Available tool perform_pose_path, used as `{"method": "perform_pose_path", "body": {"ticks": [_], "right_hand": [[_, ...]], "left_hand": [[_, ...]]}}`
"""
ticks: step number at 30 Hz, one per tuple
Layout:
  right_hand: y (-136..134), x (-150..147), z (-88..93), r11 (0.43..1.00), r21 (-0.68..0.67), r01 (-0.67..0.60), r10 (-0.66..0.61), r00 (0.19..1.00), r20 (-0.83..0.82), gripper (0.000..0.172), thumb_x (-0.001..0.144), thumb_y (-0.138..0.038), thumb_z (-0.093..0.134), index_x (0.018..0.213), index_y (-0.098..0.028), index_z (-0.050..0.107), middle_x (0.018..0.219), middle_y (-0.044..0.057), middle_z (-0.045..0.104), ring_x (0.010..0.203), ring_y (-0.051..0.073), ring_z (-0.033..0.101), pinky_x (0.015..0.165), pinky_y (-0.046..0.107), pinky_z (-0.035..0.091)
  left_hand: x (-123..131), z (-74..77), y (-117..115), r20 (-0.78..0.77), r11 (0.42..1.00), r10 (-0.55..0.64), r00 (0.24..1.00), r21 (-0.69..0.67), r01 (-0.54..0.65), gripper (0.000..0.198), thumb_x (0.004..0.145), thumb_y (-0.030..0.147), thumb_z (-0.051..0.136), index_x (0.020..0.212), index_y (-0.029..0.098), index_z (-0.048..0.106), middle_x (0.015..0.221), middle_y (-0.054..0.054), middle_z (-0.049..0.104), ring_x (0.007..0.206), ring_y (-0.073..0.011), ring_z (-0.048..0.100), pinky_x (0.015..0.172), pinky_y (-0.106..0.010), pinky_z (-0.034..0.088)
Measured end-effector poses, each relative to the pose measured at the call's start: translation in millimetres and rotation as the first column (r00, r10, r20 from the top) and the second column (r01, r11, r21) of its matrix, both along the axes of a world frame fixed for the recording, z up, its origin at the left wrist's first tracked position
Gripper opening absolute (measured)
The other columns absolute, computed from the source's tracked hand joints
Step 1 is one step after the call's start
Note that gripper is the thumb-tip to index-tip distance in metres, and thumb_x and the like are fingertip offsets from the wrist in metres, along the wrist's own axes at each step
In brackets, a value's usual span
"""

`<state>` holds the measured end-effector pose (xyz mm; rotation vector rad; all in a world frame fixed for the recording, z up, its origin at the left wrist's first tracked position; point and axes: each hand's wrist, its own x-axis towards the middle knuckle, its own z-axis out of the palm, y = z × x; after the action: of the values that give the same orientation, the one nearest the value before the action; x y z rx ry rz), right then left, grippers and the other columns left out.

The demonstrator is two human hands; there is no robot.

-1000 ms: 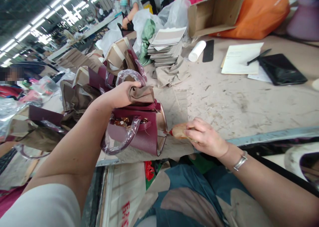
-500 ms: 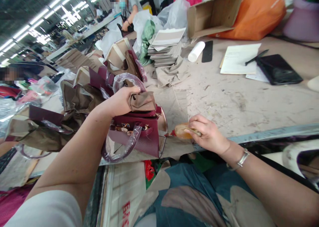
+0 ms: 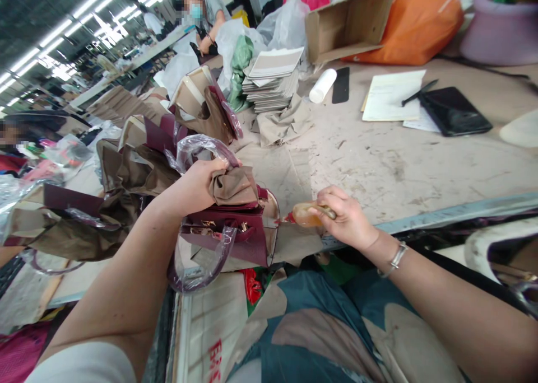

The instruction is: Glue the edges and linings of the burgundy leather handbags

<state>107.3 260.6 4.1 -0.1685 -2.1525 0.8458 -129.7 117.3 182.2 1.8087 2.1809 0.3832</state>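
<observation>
My left hand [image 3: 203,184] grips the top of a burgundy handbag [image 3: 241,251], at the brown lining [image 3: 233,186] that bulges out of it. The bag stands on the bench near its front edge, and its plastic-wrapped handle [image 3: 225,257] hangs down in front. In my right hand [image 3: 347,215] is a small amber glue bottle [image 3: 309,214], lying nearly level with its red nozzle pointing left. The nozzle tip is at the bag's right side panel [image 3: 271,215]; whether it touches I cannot tell. My right fingers cover the bottle's rear end.
More unfinished handbags [image 3: 138,159] crowd the left side. Behind stand a stack of cards [image 3: 273,78], a white roll [image 3: 323,86] and an open cardboard box [image 3: 348,27]. A notepad [image 3: 393,96] and a black tablet-like device [image 3: 456,111] lie right. A masked person [image 3: 210,24] sits beyond.
The view has shifted slightly. The glue bottle's red nozzle remains by the bag's side panel, and both hands keep their holds.
</observation>
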Motion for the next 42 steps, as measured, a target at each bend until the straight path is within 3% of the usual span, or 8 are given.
{"method": "perform_pose_path", "body": {"ticks": [5, 15, 20, 25, 29, 36, 42], "right_hand": [[1, -3, -4.0, 0.999, -0.026, 0.023, -0.023, 1.0, 0.013, 0.008, 0.086, -0.019, 0.057, 0.081, -0.021, 0.051, 0.078, 0.003, 0.052, 0.074, 0.016, 0.053, 0.065, 0.029, 0.045], [4, 6, 1.6, 0.997, 0.07, -0.045, 0.043, 0.998, 0.04, 0.005, 0.085, -0.019, 0.057, 0.083, -0.021, 0.054, 0.087, 0.005, 0.053, 0.079, 0.016, 0.055, 0.067, 0.028, 0.048], [1, -1, -6.6, 1.0, 0.007, 0.024, -0.024, 1.0, -0.015, 0.005, 0.086, -0.021, 0.057, 0.084, -0.021, 0.052, 0.086, 0.005, 0.053, 0.08, 0.017, 0.054, 0.069, 0.029, 0.047], [-3, -8, -14.9, 0.983, -0.164, 0.077, -0.062, 0.993, 0.099, 0.009, 0.086, -0.026, 0.057, 0.08, -0.021, 0.052, 0.078, 0.002, 0.052, 0.073, 0.016, 0.054, 0.068, 0.029, 0.045], [-4, -10, -20.9, 0.957, -0.267, 0.112, -0.086, 0.991, 0.107, 0.011, 0.084, -0.028, 0.059, 0.08, -0.021, 0.052, 0.076, 0.001, 0.054, 0.073, 0.016, 0.055, 0.067, 0.029, 0.044], [-3, -5, -15.8, 0.992, -0.1, 0.074, -0.073, 0.997, 0.013, 0.007, 0.087, -0.026, 0.055, 0.083, -0.021, 0.051, 0.079, 0.003, 0.054, 0.077, 0.017, 0.054, 0.068, 0.03, 0.046], [1, -4, -9.5, 0.998, -0.035, 0.049, -0.049, 0.999, -0.011, 0.007, 0.089, -0.024, 0.054, 0.082, -0.021, 0.052, 0.082, 0.004, 0.053, 0.078, 0.016, 0.054, 0.068, 0.03, 0.048]], "left_hand": [[3, 1.0, -3, 0.015, 0.999, -0.049, 0.999, 0.019, 0.049, 0.021, 0.075, 0.027, 0.059, 0.088, 0.01, 0.061, 0.091, -0.007, 0.068, 0.083, -0.018, 0.062, 0.076, -0.026, 0.049], [3, -2.7, -12, 0.099, 1.0, -0.021, 0.995, 0.001, 0.021, 0.033, 0.077, 0.031, 0.061, 0.102, 0.009, 0.061, 0.098, -0.009, 0.069, 0.09, -0.0207, 0.063, 0.081, -0.029, 0.049], [7, -1.9, -13, 0.072, 1.0, -0.022, 0.997, -0.018, 0.024, 0.033, 0.074, 0.031, 0.064, 0.097, 0.007, 0.062, 0.095, -0.01, 0.069, 0.082, -0.0219, 0.063, 0.075, -0.031, 0.05], [9, -0.3, -12, -0.005, 0.998, -0.06, 0.998, 0.005, 0.06, 0.02, 0.073, 0.03, 0.062, 0.082, 0.012, 0.06, 0.085, -0.006, 0.069, 0.078, -0.0196, 0.062, 0.071, -0.027, 0.049], [10, 0.6, -14, 0.016, 0.999, -0.05, 0.999, 0.014, 0.05, 0.021, 0.072, 0.028, 0.064, 0.086, 0.012, 0.061, 0.088, -0.005, 0.069, 0.082, -0.0188, 0.062, 0.074, -0.025, 0.048], [10, 0.6, -15, 0.075, 1.0, -0.001, 0.997, -0.028, 0.003, 0.029, 0.072, 0.027, 0.067, 0.095, 0.01, 0.063, 0.103, -0.011, 0.068, 0.09, -0.0228, 0.062, 0.082, -0.03, 0.049], [12, 1.1, -15, 0.046, 0.999, -0.003, 0.999, -0.039, 0.005, 0.032, 0.072, 0.029, 0.067, 0.097, 0.009, 0.063, 0.102, -0.011, 0.069, 0.09, -0.0232, 0.063, 0.081, -0.029, 0.049]]}}
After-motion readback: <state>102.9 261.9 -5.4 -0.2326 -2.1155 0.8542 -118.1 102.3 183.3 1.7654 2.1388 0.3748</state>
